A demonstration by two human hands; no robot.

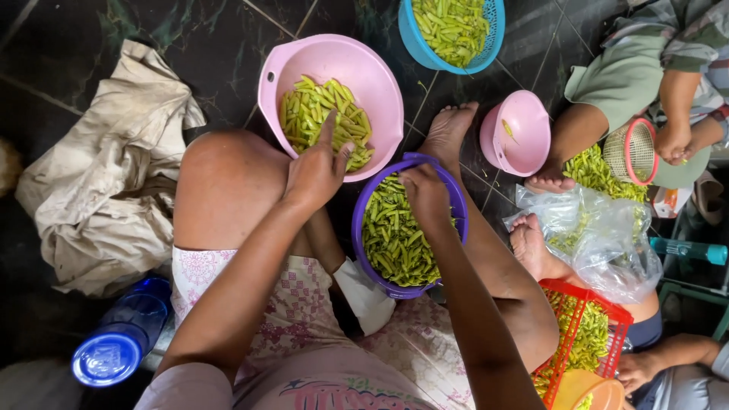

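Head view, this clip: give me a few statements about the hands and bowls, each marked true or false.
1. The left hand reaches over the big pink bowl of green pods. True.
2. The right hand is at the rim of a red crate. False: it is over the purple bowl of pods; the red crate sits further right.
3. The small pink bowl is heaped with pods. False: it is nearly empty.
4. A blue basket of pods stands at the top of the view. True.
5. A blue-capped bottle lies at lower left. True.
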